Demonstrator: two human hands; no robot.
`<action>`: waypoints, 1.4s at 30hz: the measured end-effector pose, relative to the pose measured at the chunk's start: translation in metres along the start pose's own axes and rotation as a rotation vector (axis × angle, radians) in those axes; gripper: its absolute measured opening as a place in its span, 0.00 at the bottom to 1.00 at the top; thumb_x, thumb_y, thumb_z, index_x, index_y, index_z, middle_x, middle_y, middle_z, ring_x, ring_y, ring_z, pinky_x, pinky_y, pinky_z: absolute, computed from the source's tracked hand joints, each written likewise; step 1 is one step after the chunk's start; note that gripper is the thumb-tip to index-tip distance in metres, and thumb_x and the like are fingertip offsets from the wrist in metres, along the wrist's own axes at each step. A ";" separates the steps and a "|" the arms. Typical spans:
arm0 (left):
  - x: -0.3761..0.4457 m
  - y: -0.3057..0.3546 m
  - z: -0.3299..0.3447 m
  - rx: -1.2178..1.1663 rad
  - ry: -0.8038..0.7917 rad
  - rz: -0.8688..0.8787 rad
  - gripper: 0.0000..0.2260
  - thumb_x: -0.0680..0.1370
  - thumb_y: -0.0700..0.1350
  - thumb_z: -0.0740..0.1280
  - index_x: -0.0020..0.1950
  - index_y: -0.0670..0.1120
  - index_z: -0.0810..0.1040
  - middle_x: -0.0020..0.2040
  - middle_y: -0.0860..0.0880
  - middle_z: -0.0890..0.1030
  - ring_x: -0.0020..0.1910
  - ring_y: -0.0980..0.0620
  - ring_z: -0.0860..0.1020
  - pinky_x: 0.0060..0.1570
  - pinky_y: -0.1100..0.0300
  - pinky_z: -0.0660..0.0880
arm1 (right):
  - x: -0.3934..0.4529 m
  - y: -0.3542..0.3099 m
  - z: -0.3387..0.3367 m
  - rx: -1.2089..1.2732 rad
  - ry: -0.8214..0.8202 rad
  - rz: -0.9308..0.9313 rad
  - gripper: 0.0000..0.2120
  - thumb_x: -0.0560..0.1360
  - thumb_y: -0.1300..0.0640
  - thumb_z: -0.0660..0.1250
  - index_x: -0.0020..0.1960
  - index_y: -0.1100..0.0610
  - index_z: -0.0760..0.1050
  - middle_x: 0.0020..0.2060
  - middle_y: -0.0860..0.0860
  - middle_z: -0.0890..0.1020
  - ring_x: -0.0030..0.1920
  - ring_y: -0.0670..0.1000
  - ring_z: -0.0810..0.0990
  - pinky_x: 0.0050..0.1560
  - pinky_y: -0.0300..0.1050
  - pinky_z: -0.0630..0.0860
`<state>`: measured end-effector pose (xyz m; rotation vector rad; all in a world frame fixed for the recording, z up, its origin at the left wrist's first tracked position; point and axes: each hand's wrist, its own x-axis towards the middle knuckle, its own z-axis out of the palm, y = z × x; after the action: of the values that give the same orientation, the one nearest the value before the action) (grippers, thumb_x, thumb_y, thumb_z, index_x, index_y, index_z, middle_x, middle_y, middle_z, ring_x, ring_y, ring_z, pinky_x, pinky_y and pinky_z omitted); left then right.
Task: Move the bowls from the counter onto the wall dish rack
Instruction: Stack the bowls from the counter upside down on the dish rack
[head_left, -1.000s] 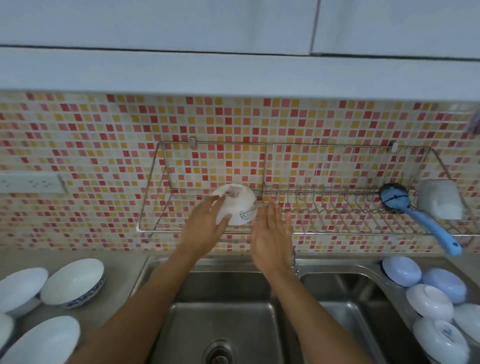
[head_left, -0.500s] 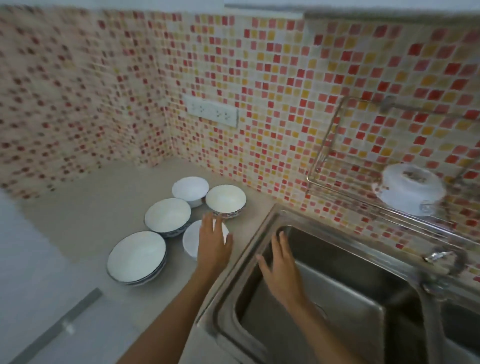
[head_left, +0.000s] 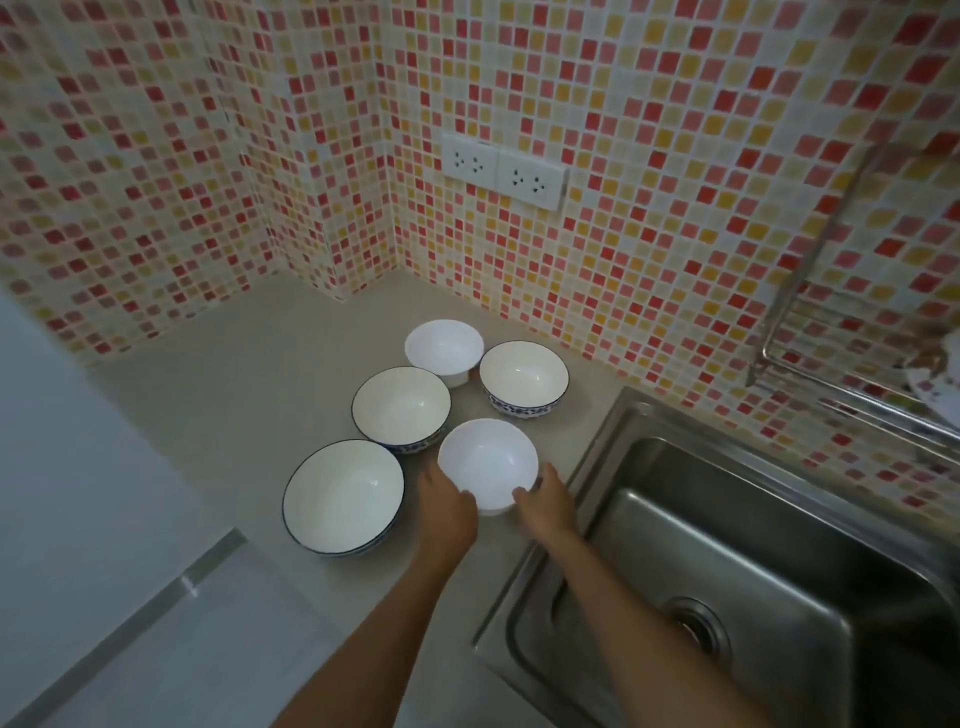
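Several white bowls stand upright on the beige counter (head_left: 249, 395), left of the sink. Nearest to me is a plain white bowl (head_left: 487, 462). My left hand (head_left: 448, 506) cups its left side and my right hand (head_left: 546, 501) its right side, and the bowl rests on the counter. Around it stand a large blue-rimmed bowl (head_left: 344, 496), a second blue-rimmed bowl (head_left: 401, 408), a blue-patterned bowl (head_left: 523, 378) and a small white bowl (head_left: 444, 349). The wire wall dish rack (head_left: 831, 392) shows at the right edge, with a bowl (head_left: 937, 371) partly in view on it.
A steel sink (head_left: 727, 571) lies directly right of the bowls, its rim beside my right hand. A double wall socket (head_left: 503, 171) sits on the mosaic tiles above the counter. The tiled corner closes off the counter at the back left.
My view has swung from the rack down to the counter's left side. Both hands have come from the rack to the nearest white bowl and closed around its sides.
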<state>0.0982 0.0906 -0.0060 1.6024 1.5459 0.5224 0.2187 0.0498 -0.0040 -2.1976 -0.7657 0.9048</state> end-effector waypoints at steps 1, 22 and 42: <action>0.002 -0.001 -0.002 -0.021 -0.025 -0.002 0.28 0.74 0.39 0.65 0.72 0.35 0.60 0.69 0.36 0.67 0.67 0.38 0.68 0.65 0.49 0.67 | 0.000 0.000 0.001 0.023 0.005 0.000 0.27 0.74 0.59 0.65 0.71 0.59 0.65 0.66 0.58 0.74 0.65 0.60 0.73 0.63 0.52 0.71; -0.038 0.164 -0.001 -0.995 -0.499 0.073 0.22 0.77 0.63 0.58 0.66 0.53 0.69 0.59 0.49 0.77 0.54 0.46 0.79 0.51 0.47 0.78 | -0.116 -0.014 -0.207 0.278 0.414 -0.412 0.28 0.78 0.52 0.66 0.75 0.50 0.62 0.66 0.42 0.73 0.65 0.43 0.72 0.65 0.41 0.69; -0.105 0.326 0.072 -0.720 -0.392 0.603 0.20 0.77 0.65 0.52 0.66 0.59 0.64 0.64 0.52 0.70 0.60 0.49 0.73 0.44 0.61 0.75 | -0.085 0.117 -0.339 -0.560 1.042 -0.341 0.30 0.82 0.45 0.38 0.73 0.60 0.64 0.71 0.55 0.69 0.74 0.54 0.63 0.74 0.55 0.52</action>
<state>0.3370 0.0027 0.2343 1.4404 0.4655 0.8982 0.4560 -0.1955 0.1346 -2.4301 -0.8402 -0.6979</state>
